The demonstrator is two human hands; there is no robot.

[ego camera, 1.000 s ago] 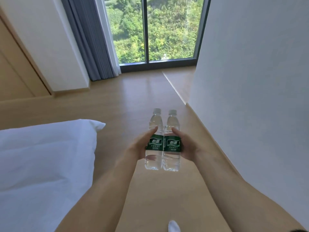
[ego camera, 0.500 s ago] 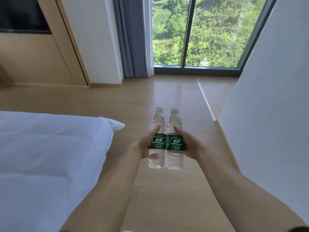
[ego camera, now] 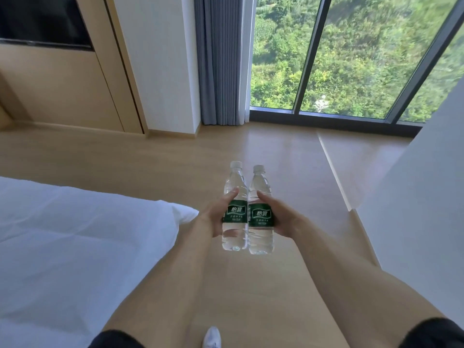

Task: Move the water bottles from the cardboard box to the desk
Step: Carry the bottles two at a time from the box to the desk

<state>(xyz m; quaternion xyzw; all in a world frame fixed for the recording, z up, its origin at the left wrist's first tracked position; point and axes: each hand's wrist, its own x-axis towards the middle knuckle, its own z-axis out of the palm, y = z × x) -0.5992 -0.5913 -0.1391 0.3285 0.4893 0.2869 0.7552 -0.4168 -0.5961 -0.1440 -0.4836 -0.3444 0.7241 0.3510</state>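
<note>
Your two hands carry a pair of clear water bottles upright and side by side, touching, in mid-air above the wooden floor (ego camera: 155, 172). Your left hand (ego camera: 213, 217) curls round the left bottle (ego camera: 234, 209), thumb laid up its side above the green label and fingers wrapped behind it. Your right hand (ego camera: 281, 217) grips the right bottle (ego camera: 261, 214) in mirror fashion, thumb against its clear shoulder. Both bottles keep their white caps on and appear full. No surface carries them; they hang between the corner of the white bed (ego camera: 75, 247) on your left and the white wall (ego camera: 414, 209) on your right. Ahead, a grey curtain (ego camera: 218, 59) hangs beside a floor-to-ceiling window (ego camera: 351, 59) showing green foliage. A white shoe tip (ego camera: 211, 339) shows at the bottom edge between your forearms.
</note>
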